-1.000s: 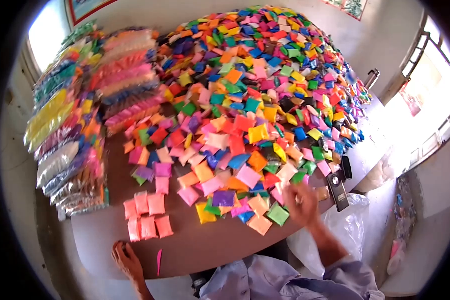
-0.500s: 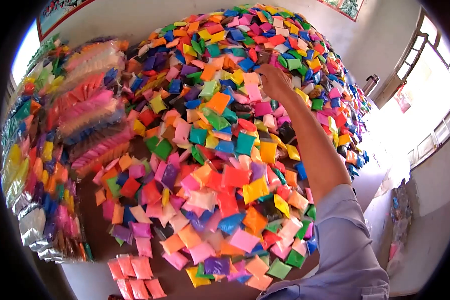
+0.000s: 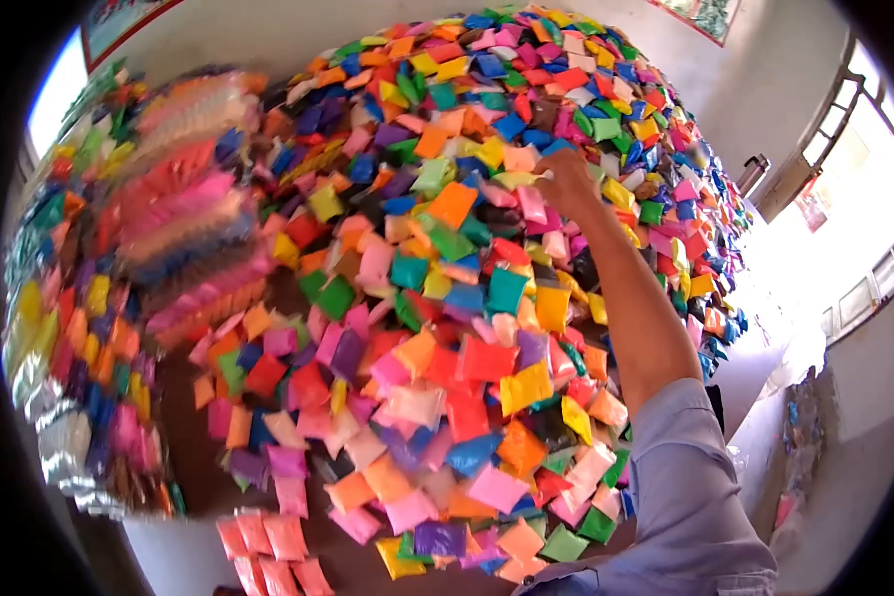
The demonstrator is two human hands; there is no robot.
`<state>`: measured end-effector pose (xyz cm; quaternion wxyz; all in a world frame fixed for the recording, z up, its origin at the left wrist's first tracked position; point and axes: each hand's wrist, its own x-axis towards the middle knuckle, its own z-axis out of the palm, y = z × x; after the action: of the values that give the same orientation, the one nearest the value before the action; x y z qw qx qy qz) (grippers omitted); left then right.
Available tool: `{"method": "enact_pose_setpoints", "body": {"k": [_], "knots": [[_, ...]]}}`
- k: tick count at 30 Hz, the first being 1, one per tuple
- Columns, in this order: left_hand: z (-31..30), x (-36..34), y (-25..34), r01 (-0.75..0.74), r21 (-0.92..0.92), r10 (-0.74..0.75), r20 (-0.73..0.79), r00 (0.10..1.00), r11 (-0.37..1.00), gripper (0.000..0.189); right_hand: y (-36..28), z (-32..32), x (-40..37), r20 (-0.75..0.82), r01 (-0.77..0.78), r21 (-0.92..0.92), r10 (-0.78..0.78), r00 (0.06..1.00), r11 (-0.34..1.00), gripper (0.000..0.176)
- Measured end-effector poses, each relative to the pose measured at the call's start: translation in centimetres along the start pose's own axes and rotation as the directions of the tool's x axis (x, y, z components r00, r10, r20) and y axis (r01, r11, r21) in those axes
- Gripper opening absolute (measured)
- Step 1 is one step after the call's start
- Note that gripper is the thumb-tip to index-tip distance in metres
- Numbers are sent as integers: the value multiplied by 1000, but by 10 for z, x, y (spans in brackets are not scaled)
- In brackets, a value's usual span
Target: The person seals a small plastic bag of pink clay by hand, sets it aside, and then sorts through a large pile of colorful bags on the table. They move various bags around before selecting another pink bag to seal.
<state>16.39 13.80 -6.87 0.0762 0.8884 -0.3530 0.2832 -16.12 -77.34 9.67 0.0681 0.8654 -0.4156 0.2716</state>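
Observation:
My right hand (image 3: 569, 186) reaches far over a big heap of small, glossy, pillow-shaped plastic packets in many colours. Its fingers are bent together at the edge of a pale yellow packet (image 3: 516, 180), which sticks out to the left of the fingertips; the hand is slightly blurred. Close by lie a peach packet (image 3: 520, 159), a pink packet (image 3: 531, 205) and a bright yellow packet (image 3: 490, 152). Blue packets show just beyond the knuckles. My left hand is out of the picture.
Coral packets (image 3: 271, 551) lie in two short rows at the brown table's (image 3: 184, 422) front edge. Clear bags (image 3: 184, 209) of packets sorted by colour are stacked at the left. The heap climbs toward the back wall (image 3: 268, 35). A bright window (image 3: 854, 189) stands at the right.
My right hand has drawn back slightly toward me and right, and the pale yellow packet now shows at its fingertips. The whole view has shifted slightly.

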Motion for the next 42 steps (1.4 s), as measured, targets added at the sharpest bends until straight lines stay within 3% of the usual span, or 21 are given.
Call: {"method": "enact_pose_setpoints", "body": {"k": [1, 3, 4, 5, 6, 7, 8, 9, 10, 14, 17, 19, 20, 27, 29, 31, 32, 33, 34, 39, 42], "knots": [[17, -6, -13, 15, 27, -15, 14, 1000, 1000, 27, 17, 15, -4, -72, 37, 57, -33, 997, 998, 23], [14, -10, -21, 141, -280, -130, 60, 990, 949, 18, 68, 47, -2, -147, 173, 333, -130, 981, 927, 39], [-5, 7, 11, 259, -235, -246, 84, 966, 937, 18, 100, 55, 8, -96, 327, 73, -320, 943, 942, 38], [-16, 12, 19, 265, -206, -240, 137, 961, 942, 20, 128, 66, 19, 42, 127, 324, -148, 988, 937, 39], [-24, 20, 28, 295, -201, -266, 158, 951, 934, 21, 139, 61, 37, 67, 192, 186, -207, 976, 964, 42], [-30, 25, 34, 282, -193, -254, 160, 954, 940, 23, 136, 52, 33, 45, 177, 512, -232, 972, 840, 40], [-34, 27, 35, 287, -157, -258, 183, 949, 945, 24, 119, 41, 45, 192, 16, 244, -64, 979, 970, 42], [-41, 32, 40, 280, -158, -250, 186, 950, 947, 25, 153, 60, 67, -16, 437, -7, -437, 899, 899, 36], [-45, 33, 41, 289, -128, -261, 197, 945, 949, 25, 165, 65, 85, -6, 534, -243, -552, 834, 810, 38], [-49, 40, 47, 323, -121, -292, 221, 931, 939, 27, 147, 69, 106, -110, 660, -258, -700, 706, 706, 40], [-48, 39, 46, 296, -97, -270, 216, 938, 950, 28, 85, 44, 87, -180, 589, 9, -578, 796, 808, 41], [-47, 39, 46, 291, -85, -267, 218, 939, 953, 28, 34, 13, 67, 312, 196, 57, -204, 928, 979, 65], [-47, 40, 47, 300, -92, -275, 219, 936, 950, 28, 28, 8, 64, 325, 180, -8, -167, 931, 984, 69], [-45, 38, 47, 291, -105, -266, 202, 942, 951, 28, 198, 64, 104, 34, 373, -381, -391, 920, 846, 43], [-50, 39, 48, 290, -150, -260, 191, 947, 945, 27, 140, 36, 75, -189, 392, 70, -374, 908, 917, 41], [-44, 36, 45, 319, -162, -286, 194, 938, 934, 26, -7, -38, 8, 47, 43, 245, -56, 997, 968, 30], [-40, 33, 42, 307, -187, -274, 182, 944, 933, 26, -63, -48, -32, -6, 87, 427, -93, 996, 900, 21], [-38, 31, 40, 296, -210, -263, 172, 949, 932, 26, -132, -86, -71, 141, 112, 517, -213, 967, 849, 16], [-36, 35, 42, 279, -269, -242, 160, 957, 922, 26, -171, -82, -107, 59, 158, 734, -293, 954, 660, 14], [-37, 30, 35, 223, -261, -205, 92, 974, 939, 26, -344, -144, -249, 449, -289, 841, -294, 844, 457, 25], [-42, 34, 36, 243, -291, -221, 107, 969, 925, 25, -397, -149, -299, 630, -631, 764, -358, 689, 131, 27]]}}
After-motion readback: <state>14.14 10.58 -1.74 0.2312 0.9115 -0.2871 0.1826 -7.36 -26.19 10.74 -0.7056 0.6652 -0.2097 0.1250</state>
